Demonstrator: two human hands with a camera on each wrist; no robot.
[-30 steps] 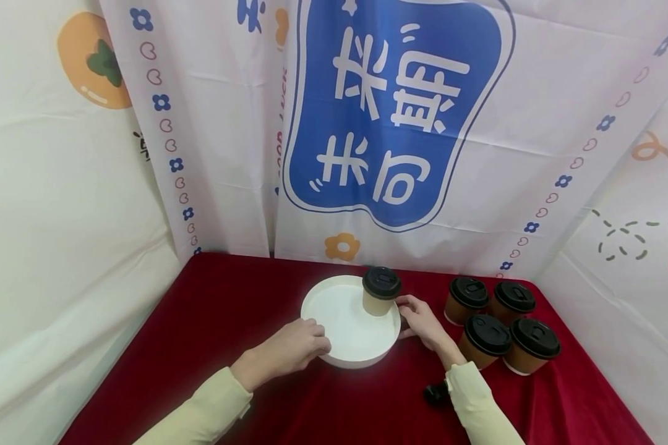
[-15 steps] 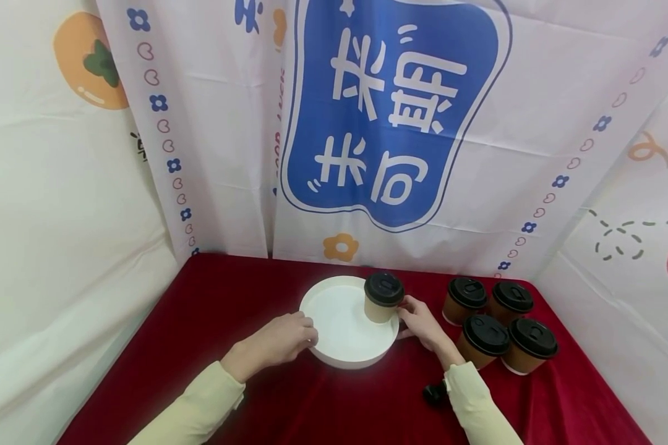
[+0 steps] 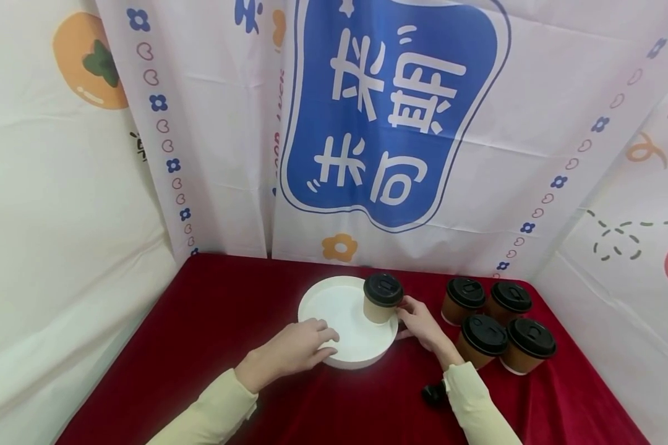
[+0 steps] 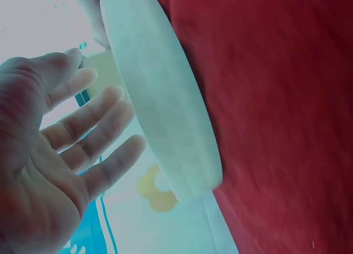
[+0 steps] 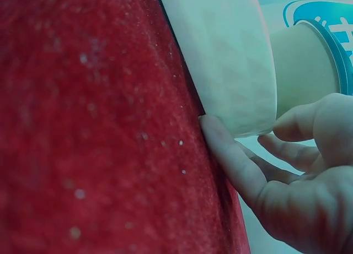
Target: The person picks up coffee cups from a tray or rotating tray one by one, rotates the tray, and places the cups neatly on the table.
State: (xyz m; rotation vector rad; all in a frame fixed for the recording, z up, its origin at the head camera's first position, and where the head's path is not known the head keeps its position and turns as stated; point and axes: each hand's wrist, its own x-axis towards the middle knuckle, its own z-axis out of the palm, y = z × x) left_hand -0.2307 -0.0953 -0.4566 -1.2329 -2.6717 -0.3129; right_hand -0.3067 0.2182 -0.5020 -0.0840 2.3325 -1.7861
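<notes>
A round white tray (image 3: 334, 309) with a low wall sits on the red cloth. Upright inside it, at the right, stands a pale paper cup with a black lid (image 3: 380, 306). My left hand (image 3: 292, 347) hovers at the tray's near-left rim, fingers spread and holding nothing; the left wrist view shows its palm (image 4: 41, 177) facing the faceted wall. At the tray's right edge my right hand (image 3: 421, 322) grips the wall, close beside the cup. In the right wrist view one fingertip (image 5: 212, 127) is at the wall's base and others are up by the rim.
Several brown cups with black lids (image 3: 483, 337) stand grouped at the right, beyond my right forearm. A small black object (image 3: 434, 394) lies by the right sleeve. Printed white curtains (image 3: 234, 185) enclose the back and sides of the red table (image 3: 228, 290).
The cup has shifted slightly toward the near side of the tray. My left hand first drew back left, then came right over the rim with its fingers spread. The right hand stays put.
</notes>
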